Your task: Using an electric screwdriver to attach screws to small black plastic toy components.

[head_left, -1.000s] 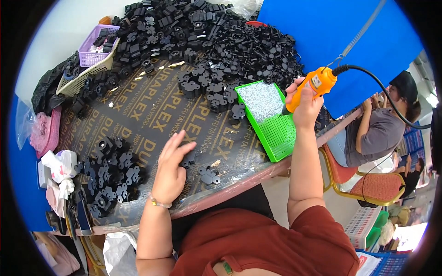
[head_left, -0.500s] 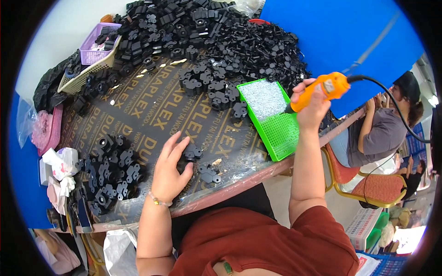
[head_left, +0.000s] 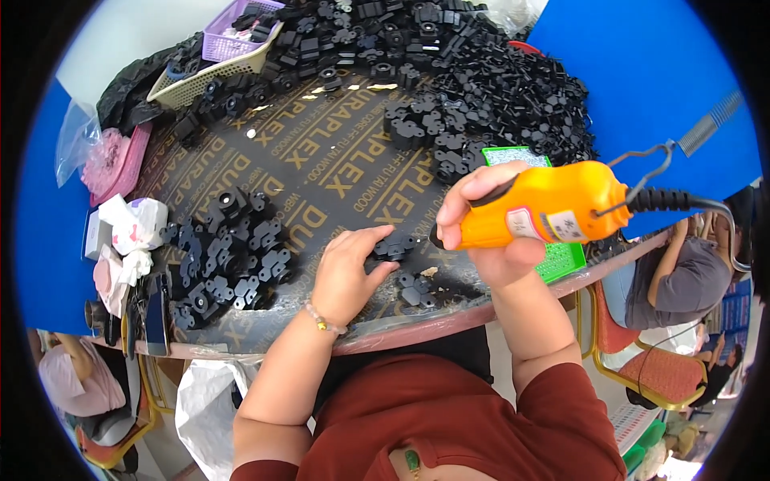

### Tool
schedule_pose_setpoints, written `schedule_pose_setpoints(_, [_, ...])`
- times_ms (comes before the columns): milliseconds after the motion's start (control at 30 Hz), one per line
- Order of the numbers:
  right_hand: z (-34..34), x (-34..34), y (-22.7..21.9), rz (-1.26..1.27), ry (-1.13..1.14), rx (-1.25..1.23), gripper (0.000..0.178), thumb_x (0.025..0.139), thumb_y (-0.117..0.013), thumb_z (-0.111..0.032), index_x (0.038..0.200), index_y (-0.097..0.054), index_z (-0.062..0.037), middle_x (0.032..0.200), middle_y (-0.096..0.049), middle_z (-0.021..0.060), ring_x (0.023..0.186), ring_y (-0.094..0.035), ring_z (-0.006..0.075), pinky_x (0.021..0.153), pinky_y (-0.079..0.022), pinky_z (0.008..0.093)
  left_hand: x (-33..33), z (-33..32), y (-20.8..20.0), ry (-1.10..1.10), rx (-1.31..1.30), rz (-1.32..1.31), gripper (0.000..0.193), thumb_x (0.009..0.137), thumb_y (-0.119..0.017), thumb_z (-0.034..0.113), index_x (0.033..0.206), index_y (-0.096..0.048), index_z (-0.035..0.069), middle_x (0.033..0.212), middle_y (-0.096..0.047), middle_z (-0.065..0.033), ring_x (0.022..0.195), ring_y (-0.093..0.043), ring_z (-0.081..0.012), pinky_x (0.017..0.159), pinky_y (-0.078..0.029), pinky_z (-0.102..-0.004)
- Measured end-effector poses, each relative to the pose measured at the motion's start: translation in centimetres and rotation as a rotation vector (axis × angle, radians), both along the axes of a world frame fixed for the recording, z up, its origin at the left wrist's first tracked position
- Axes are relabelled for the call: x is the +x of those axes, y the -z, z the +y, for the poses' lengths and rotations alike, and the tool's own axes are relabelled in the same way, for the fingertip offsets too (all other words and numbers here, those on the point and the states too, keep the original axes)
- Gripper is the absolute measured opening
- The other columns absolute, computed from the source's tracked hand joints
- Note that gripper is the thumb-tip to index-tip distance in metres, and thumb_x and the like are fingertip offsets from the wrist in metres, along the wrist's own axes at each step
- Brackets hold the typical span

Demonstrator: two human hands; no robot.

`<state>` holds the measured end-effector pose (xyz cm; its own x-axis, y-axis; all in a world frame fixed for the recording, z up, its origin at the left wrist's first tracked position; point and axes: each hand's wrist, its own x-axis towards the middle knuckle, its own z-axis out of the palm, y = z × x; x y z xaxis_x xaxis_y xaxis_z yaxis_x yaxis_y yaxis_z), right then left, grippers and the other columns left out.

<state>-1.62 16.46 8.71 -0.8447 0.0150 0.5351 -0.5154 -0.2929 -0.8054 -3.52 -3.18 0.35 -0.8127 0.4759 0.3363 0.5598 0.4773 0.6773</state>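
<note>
An orange electric screwdriver (head_left: 553,204) lies gripped in my right hand (head_left: 501,256), its dark tip pointing left. A black cable leaves its rear end, and a metal hook hangs there. My left hand (head_left: 349,268) rests on the table, thumb and fingers around a small black plastic part (head_left: 393,247). The tip is beside this part; whether they touch cannot be told. Another black part (head_left: 417,290) lies close by, toward the table edge. Behind the screwdriver sits a green tray (head_left: 565,263), mostly hidden, with small silvery pieces (head_left: 513,155) in its far section.
Black parts are heaped at the back (head_left: 513,88), with a smaller pile (head_left: 228,252) on the left. Purple basket (head_left: 220,44), beige basket (head_left: 172,94), pink tray (head_left: 132,164) and tissue pack (head_left: 140,224) line the left side. Another person (head_left: 682,272) sits at right.
My right hand has brought the screwdriver left from the green tray to beside the part. My left fingers have drawn in around that part. The whole view has shifted.
</note>
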Motion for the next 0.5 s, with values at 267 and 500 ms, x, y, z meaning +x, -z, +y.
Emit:
schedule_pose_setpoints(267, [-1.5,-1.5,0.8,-0.064,-0.006,0.021,0.074,0.074,-0.069,-0.069,0.101,-0.051,-0.0030,0.078,-0.063,0.0155,0.056,-0.060,0.0166,0.051,-0.052,0.0273,0.0,-0.3,0.1,0.005,0.022,0.005,0.048,0.072,-0.079,0.013,0.116,-0.062,0.006,0.106,-0.067,-0.0107,0.097,-0.062,-0.0301,0.087,-0.048,-0.0404])
schedule_pose_setpoints(500, [-2.3,-2.2,1.3,-0.191,0.005,0.025,0.071,0.071,-0.071,-0.069,0.096,-0.051,-0.0055,0.075,-0.063,0.0158,0.051,-0.057,0.0162,0.048,-0.049,0.0256,0.1,0.0,-0.1,0.034,0.130,-0.047,0.045,0.073,-0.075,0.007,0.115,-0.059,0.002,0.109,-0.064,-0.0171,0.103,-0.059,-0.0363,0.091,-0.047,-0.0418])
